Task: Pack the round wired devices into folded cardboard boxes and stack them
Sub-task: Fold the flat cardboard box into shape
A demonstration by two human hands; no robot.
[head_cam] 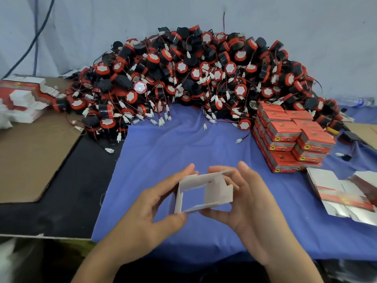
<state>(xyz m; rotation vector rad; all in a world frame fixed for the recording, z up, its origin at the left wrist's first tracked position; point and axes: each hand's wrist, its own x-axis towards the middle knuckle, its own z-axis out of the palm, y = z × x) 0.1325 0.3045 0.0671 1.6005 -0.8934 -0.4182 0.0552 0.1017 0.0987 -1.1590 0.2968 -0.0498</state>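
A small cardboard box [212, 190], white inside, is opened into a square tube just above the blue cloth [163, 144]. My left hand [149, 209] grips its left side with thumb below and fingers on top. My right hand [251, 203] grips its right side, where the end flaps stand open. A big heap of round red-and-black wired devices [189, 76] with white plugs fills the back of the table. Packed red boxes [289, 137] are stacked in layers at the right.
Flat unfolded box blanks [342, 195] lie at the right front; more blanks [22, 97] are piled at the far left on a brown cardboard sheet [34, 156]. A plastic bottle [357, 102] lies at the back right. Dark cables [36, 37] hang on the wall.
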